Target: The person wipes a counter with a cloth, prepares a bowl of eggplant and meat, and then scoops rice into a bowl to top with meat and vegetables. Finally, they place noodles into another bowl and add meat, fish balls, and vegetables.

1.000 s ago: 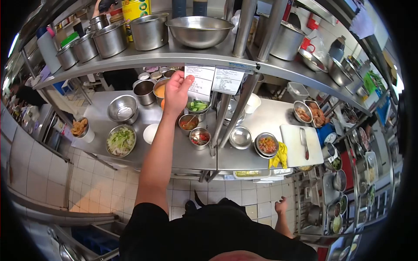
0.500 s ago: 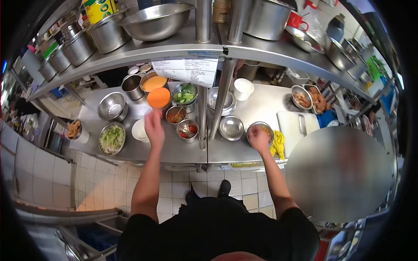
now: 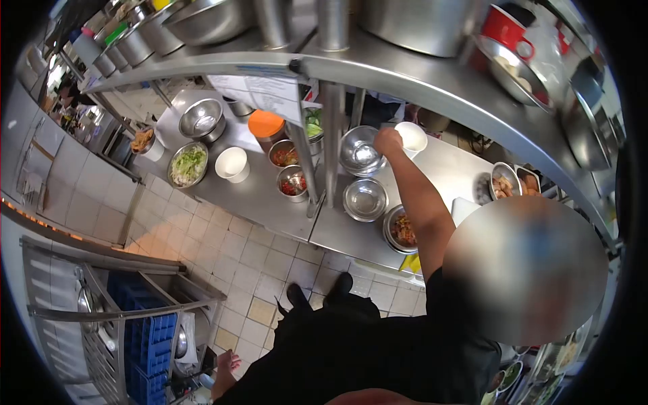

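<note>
My right hand [image 3: 389, 142] is extended over the counter with its fingers curled, between a stack of steel bowls [image 3: 356, 143] and a white tub [image 3: 414, 140]. It overlaps the tub's left rim; whether anything is pinched in the fingers is hidden. Down by my side, away from the counter, my left hand [image 3: 227, 367] hangs with fingers apart and nothing in it. Nearer me on the counter are an empty-looking steel bowl [image 3: 365, 200] and a steel bowl of chopped orange-brown food [image 3: 403, 231].
Left of the shelf post [image 3: 331, 142] stand an orange-lidded container [image 3: 266, 125], a white bowl [image 3: 232, 165] and a bowl of shredded greens [image 3: 188, 165]. A steel shelf [image 3: 432, 74] crosses above the counter. Blue crates [image 3: 147, 344] sit in a rack at lower left.
My right hand has moved from the chopped-food bowl up to the white tub and steel bowls. My left hand has dropped from the orange lid to my side. The view has turned.
</note>
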Available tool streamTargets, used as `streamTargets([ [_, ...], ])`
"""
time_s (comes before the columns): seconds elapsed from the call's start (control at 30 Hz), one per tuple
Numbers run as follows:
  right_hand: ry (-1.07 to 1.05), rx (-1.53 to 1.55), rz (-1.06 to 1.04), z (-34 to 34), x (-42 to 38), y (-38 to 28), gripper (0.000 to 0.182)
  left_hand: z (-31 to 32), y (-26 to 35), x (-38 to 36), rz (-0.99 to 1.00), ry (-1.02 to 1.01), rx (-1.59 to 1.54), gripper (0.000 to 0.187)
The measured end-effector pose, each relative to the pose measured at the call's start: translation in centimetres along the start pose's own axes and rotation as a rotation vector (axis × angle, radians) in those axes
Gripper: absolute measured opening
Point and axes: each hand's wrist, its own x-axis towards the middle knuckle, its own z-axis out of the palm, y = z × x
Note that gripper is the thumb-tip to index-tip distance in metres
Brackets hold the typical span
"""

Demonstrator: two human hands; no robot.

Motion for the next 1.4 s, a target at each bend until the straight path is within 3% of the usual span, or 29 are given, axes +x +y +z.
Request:
streamTargets([
  [0.07, -0.194, 0.097, -0.075, -4.8, -1.9, -0.5, 0.029, 0.6, -1.0, -0.7, 0.069, 0.099, 0.015, 0.032],
  [0.1, -0.349, 0.334, -0.144, -3.1, -0.2, 1.0, 0.032, 1.9, -1.9, -0.1, 0.113, 0.143, -0.008, 0.034],
  [0.2, -0.175, 0.881, 0.118, -5.1, -7.0, 3.8, 0.031, 4.8, 0.7, 1.5, 0.207, -0.098, 0.058, 0.033],
  [0.3, 0.031, 1.244, 0.102, -6.6, -17.9, 9.7, 0.015, 9.3, 3.9, 0.4, 0.517, -0.139, 0.222, 0.029],
  [0.4, 0.088, 1.541, 0.237, -7.2, -31.8, 17.2, 0.024, 12.8, 6.7, -1.1, 0.669, -0.195, 0.307, 0.031],
  [0.47, 0.076, 1.667, 0.317, -5.9, -41.5, 22.8, 0.032, 15.2, 7.0, -1.8, 0.669, -0.227, 0.269, 0.027],
  [0.6, 0.131, 1.806, 0.671, 0.3, -60.8, 32.1, 0.014, 18.0, 3.5, -1.4, 0.548, -0.275, 0.458, 0.027],
  [0.67, 0.141, 1.8, 1.017, 6.0, -70.0, 36.0, 0.008, 18.4, 1.0, 2.3, 0.372, -0.343, 0.621, 0.034],
  [0.73, 0.141, 1.82, 1.347, 12.7, -79.4, 39.8, 0.004, 20.2, -0.8, 0.6, 0.295, -0.311, 0.893, 0.037],
  [0.83, 0.486, 1.71, 1.604, 19.5, -91.7, 40.4, 0.006, 24.8, -2.0, -1.7, 0.374, -0.295, 1.066, 0.035],
  [0.93, 0.797, 1.784, 1.824, 25.5, -100.2, 41.2, 0.008, 31.0, -2.5, -4.9, 0.564, -0.319, 1.055, 0.034],
  [1.03, 0.95, 1.792, 1.878, 26.4, -104.5, 42.2, 0.008, 37.9, -3.7, -9.3, 0.701, -0.291, 1.105, 0.04],
  [1.13, 0.872, 1.77, 1.785, 27.2, -105.4, 45.3, 0.008, 46.2, -5.7, -10.2, 1.228, -0.023, 1.575, 0.055],
  [1.2, 0.666, 1.656, 1.758, 28.5, -105.1, 47.5, 0.009, 52.7, -9.6, -15.0, 1.288, -0.025, 1.659, 0.062],
  [1.27, 0.548, 1.615, 1.849, 28.6, -103.0, 49.4, 0.014, 60.7, -14.8, -15.8, 1.537, -0.094, 1.688, 0.065],
  [1.3, 0.5, 1.691, 1.778, 30.1, -102.5, 50.6, 0.016, 65.2, -17.0, -13.4, 1.824, -0.205, 1.621, 0.068],
  [1.4, 0.365, 1.737, 1.683, 33.8, -99.0, 53.8, 0.02, 82.2, -24.4, -22.5, 2.086, -0.429, 1.416, 0.067],
])
